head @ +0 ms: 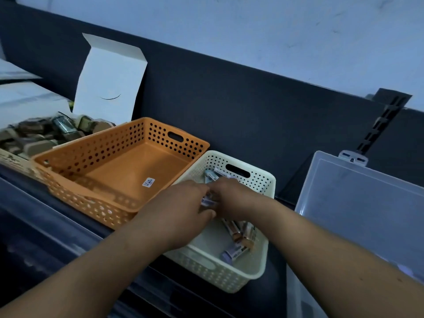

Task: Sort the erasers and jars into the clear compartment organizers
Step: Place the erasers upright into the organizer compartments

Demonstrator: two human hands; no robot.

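Observation:
A cream perforated basket (263, 255) at the centre holds several wrapped erasers (238, 235) in orange, purple and blue sleeves. Both my hands reach into it. My left hand (183, 203) has its fingers curled round a few erasers (207, 200) at the basket's middle. My right hand (231, 193) meets it there, fingers down among the same erasers; what it holds is hidden. A clear organizer (358, 203) with its lid raised stands at the right. Jars with cork lids (34, 136) fill a box at the far left.
An orange perforated basket (160, 138), bare but for a sticker, sits left of the cream one. A white cardboard flap (110, 83) rises behind the jars. A dark panel and wall run along the back. A black bracket (380, 125) stands at the right rear.

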